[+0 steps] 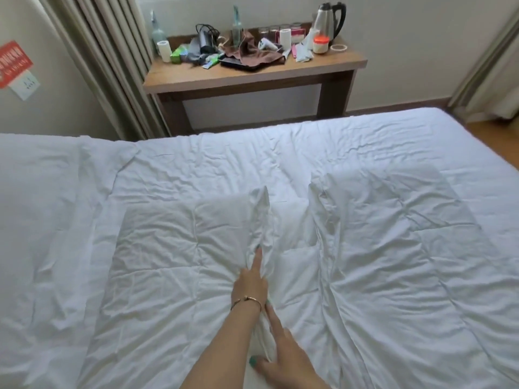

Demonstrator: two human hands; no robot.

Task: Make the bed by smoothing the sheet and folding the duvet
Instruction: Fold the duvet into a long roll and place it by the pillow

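Nearest the camera, the right hand (283, 357) lies flat on the white duvet (393, 262), fingers spread wide, its index finger pressing along a raised fold of the cover. Just beyond it, the left hand (251, 279), with a thin bangle (246, 301) at the wrist, is pushed into the same fold; its fingers are partly buried in the cloth, so it seems to pinch the ridge, though the grip itself is hidden. The fold runs away from the hands toward the far edge of the bed. The duvet is spread, creased, over most of the mattress, with a second ridge to the right of the hands. Left of the duvet lies a strip of sheet (36, 197). Past the bed stands a wooden desk (252, 77), carrying an electric kettle (330, 19), a brown cloth (252, 53), a hair dryer (206, 37) and small bottles.
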